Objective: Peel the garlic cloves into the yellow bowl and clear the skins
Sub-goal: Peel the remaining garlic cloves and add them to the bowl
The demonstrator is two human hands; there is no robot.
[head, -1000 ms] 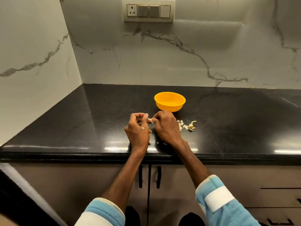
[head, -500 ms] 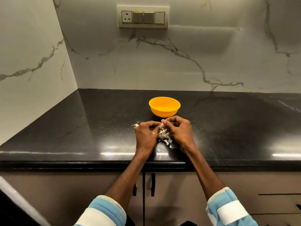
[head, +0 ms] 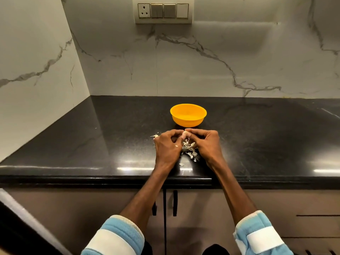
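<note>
Black counter [head: 95,144], near its front edge: left hand [head: 166,146] and right hand [head: 206,142], fingers curled, together pinch one clove [head: 184,134] at their fingertips, skins [head: 191,154] scattered beneath and between them, yellow bowl [head: 187,122] just behind.

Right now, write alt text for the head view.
The left hand and right hand pinch a pale garlic clove between them over a glossy black stone counter. Papery skin scraps lie beneath, and a round yellow plastic bowl stands just behind.
</note>
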